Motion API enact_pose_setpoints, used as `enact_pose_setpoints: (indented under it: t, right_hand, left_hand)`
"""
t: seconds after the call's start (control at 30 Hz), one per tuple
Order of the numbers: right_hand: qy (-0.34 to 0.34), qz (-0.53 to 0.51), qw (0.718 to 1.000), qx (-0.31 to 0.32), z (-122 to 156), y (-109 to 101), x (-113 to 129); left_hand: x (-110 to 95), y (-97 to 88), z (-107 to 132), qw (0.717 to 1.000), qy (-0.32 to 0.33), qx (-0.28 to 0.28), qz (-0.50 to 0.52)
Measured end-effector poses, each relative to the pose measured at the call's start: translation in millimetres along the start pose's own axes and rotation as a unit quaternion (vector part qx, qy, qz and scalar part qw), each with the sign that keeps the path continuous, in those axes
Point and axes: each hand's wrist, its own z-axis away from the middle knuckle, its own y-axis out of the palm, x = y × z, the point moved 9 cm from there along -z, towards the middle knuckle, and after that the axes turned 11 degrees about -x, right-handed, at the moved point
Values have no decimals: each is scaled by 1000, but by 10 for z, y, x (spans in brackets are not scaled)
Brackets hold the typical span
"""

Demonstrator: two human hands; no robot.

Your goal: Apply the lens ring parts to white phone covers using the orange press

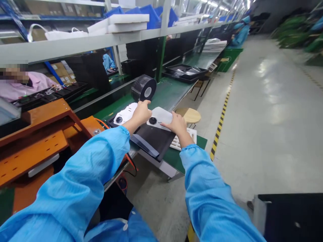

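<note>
Your right hand (178,124) had a flat white piece (163,116) with a dark round spot (152,120) near one end. Your thumb was pressed on its face, and your fingers were at its far edge. The piece was above a black tray (158,143). Your left hand (142,113) was between it and a second white piece (123,115). Its thumb and pointing finger were a little apart, but I couldn't tell if they pinched anything. A big black roll (136,90) stood behind, on the green bench (174,92).
</note>
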Motion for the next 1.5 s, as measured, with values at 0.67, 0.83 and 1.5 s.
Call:
enact_pose_setpoints:
  t: [0.67, 0.83, 1.5]
  right_hand:
    - [-197, 80, 971, 110, 1546, -183, 1366]
    - [-168, 118, 969, 137, 1211, -96, 1188]
    - [-131, 182, 974, 38, 596, -40, 729]
  left_hand:
    - [1515, -1521, 4381, 964, 157, -202, -69]
    - [1981, -1706, 4544, 946, 167, -240, -137]
    - [2315, -1409, 4652, 951, 179, -210, -139]
